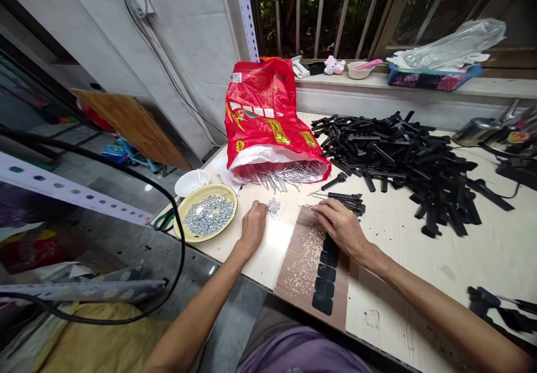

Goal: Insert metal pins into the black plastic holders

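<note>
My left hand (254, 225) is closed, its fingertips pinched at the edge of a small pile of tiny silver metal pieces (274, 208). What sits between those fingers is too small to make out. My right hand (340, 226) is pinched on a thin metal rod, its tip just showing left of the fingers. Beneath that hand lies a worn brown sheet (300, 267) with a column of black rounded-square pieces (326, 273). Several black parts with thin rods (346, 198) lie just beyond the right hand. A yellow bowl (181, 232) of small silver pieces stands left of my left hand.
A red bag (264, 104) lies with its mouth toward me, metal rods (279, 174) spilling out. Black plastic parts (390, 149) are heaped at the back right. A white bowl (191, 183) stands behind the yellow one. A black cable (183, 239) loops past the table's left edge.
</note>
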The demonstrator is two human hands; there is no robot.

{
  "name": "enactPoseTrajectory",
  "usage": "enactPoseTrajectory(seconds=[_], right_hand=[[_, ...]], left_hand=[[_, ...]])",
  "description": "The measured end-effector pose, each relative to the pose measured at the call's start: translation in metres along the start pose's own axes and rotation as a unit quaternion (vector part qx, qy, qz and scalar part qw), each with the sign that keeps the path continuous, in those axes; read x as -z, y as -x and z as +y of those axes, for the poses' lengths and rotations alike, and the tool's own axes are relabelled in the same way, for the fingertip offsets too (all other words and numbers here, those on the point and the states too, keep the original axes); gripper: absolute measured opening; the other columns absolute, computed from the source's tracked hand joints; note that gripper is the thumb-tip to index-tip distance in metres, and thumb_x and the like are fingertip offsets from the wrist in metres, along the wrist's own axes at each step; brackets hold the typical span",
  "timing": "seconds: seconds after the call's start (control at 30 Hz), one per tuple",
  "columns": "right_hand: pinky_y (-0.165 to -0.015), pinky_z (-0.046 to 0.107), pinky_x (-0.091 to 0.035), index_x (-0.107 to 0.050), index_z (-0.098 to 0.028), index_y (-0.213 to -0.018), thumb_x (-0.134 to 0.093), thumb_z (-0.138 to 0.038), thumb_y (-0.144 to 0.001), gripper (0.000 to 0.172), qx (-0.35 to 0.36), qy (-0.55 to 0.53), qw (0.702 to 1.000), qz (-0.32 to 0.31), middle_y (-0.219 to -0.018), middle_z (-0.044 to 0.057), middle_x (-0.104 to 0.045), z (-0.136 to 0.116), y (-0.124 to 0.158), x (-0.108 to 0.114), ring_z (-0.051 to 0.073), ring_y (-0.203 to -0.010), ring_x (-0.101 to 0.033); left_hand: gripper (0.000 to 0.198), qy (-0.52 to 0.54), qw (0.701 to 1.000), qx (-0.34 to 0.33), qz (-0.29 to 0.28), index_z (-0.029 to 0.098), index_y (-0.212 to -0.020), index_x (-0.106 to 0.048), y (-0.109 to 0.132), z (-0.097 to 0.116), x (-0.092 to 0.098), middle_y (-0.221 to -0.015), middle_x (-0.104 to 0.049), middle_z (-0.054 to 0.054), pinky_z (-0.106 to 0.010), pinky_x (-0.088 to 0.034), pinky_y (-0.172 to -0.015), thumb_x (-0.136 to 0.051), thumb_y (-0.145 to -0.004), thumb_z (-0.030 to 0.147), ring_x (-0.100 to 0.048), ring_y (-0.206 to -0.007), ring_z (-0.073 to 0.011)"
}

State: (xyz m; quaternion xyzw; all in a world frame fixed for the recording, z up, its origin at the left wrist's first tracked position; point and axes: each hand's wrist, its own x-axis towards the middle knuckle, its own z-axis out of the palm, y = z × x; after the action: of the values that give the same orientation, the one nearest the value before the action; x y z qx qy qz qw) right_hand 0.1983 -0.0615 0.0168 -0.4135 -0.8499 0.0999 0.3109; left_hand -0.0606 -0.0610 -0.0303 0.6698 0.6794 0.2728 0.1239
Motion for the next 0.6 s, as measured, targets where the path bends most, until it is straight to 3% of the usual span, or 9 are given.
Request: enactPoseTrajectory(seconds=[0.07,0.1,0.13,0.2,0.27,0.33,0.43,0.6], right_hand=[[-0.078,0.033,-0.049,-0.063,-0.022,-0.106,-0.044,-0.026,-0.094,0.023,-0.019,0.001,1.0,-0.003,-0.097,0.006,-0.062,-0.011,0.001,-0.001,0.019,-0.091,-0.057],[-0.077,0.032,-0.049,-0.063,-0.022,-0.106,-0.044,-0.027,-0.094,0.023,-0.022,0.002,1.0,-0.003,-0.097,0.005,-0.063,-0.016,0.001,-0.002,0.018,-0.09,-0.057],[-0.078,0.032,-0.048,-0.063,-0.023,-0.107,-0.044,-0.027,-0.094,0.023,-0.022,0.001,1.0,-0.002,-0.098,0.005,-0.064,-0.021,0.002,-0.002,0.018,-0.09,-0.057],[-0.08,0.033,-0.047,-0.062,-0.023,-0.11,-0.044,-0.026,-0.094,0.024,-0.014,0.003,1.0,0.003,-0.102,0.005,-0.065,-0.029,0.002,-0.002,0.018,-0.092,-0.057],[-0.08,0.032,-0.046,-0.061,-0.023,-0.112,-0.044,-0.025,-0.094,0.025,-0.009,0.013,1.0,0.004,-0.106,0.005,-0.065,-0.034,0.003,-0.002,0.019,-0.094,-0.056],[-0.077,0.031,-0.045,-0.062,-0.024,-0.111,-0.044,-0.025,-0.094,0.025,-0.012,0.034,0.999,-0.004,-0.107,0.005,-0.065,-0.036,0.004,0.0,0.019,-0.093,-0.056],[-0.072,0.028,-0.043,-0.063,-0.024,-0.109,-0.043,-0.026,-0.095,0.025,-0.021,0.075,0.997,-0.01,-0.104,0.005,-0.066,-0.037,0.007,0.004,0.018,-0.091,-0.055],[-0.067,0.027,-0.038,-0.063,-0.023,-0.103,-0.041,-0.025,-0.095,0.023,-0.019,0.141,0.99,-0.016,-0.095,0.004,-0.066,-0.04,0.012,0.01,0.017,-0.086,-0.052]], left_hand=[[0.015,0.128,0.99,0.05,0.011,0.015,-0.086,-0.066,0.001,0.007,0.003,-0.086,-0.059,-0.006,-0.025,-0.04,-0.061,-0.054,-0.084,0.023,-0.056,-0.072,-0.0146],[0.015,0.221,0.971,0.088,0.002,0.015,-0.085,-0.066,0.003,0.012,0.005,-0.081,-0.059,-0.005,-0.023,-0.039,-0.056,-0.057,-0.083,0.027,-0.054,-0.066,-0.0127],[0.019,0.323,0.937,0.131,-0.019,0.014,-0.085,-0.065,0.005,0.019,0.007,-0.077,-0.059,-0.004,-0.021,-0.038,-0.051,-0.061,-0.08,0.031,-0.052,-0.06,-0.0106],[0.028,0.508,0.832,0.209,-0.077,0.012,-0.085,-0.065,0.01,0.036,0.01,-0.072,-0.06,-0.003,-0.018,-0.034,-0.043,-0.07,-0.072,0.037,-0.049,-0.053,-0.0069],[0.034,0.619,0.737,0.245,-0.119,0.011,-0.084,-0.065,0.015,0.053,0.013,-0.073,-0.061,-0.002,-0.015,-0.037,-0.044,-0.078,-0.063,0.035,-0.05,-0.054,-0.0053],[0.036,0.661,0.693,0.255,-0.134,0.011,-0.082,-0.066,0.018,0.066,0.013,-0.072,-0.061,-0.001,-0.015,-0.042,-0.048,-0.082,-0.057,0.03,-0.052,-0.056,-0.0048],[0.034,0.666,0.688,0.25,-0.14,0.011,-0.08,-0.066,0.022,0.077,0.012,-0.071,-0.062,-0.001,-0.017,-0.047,-0.052,-0.083,-0.057,0.029,-0.053,-0.055,-0.0051],[0.033,0.639,0.726,0.225,-0.119,0.01,-0.08,-0.068,0.025,0.082,0.011,-0.072,-0.064,-0.003,-0.021,-0.05,-0.054,-0.081,-0.059,0.032,-0.054,-0.055,-0.0062]])
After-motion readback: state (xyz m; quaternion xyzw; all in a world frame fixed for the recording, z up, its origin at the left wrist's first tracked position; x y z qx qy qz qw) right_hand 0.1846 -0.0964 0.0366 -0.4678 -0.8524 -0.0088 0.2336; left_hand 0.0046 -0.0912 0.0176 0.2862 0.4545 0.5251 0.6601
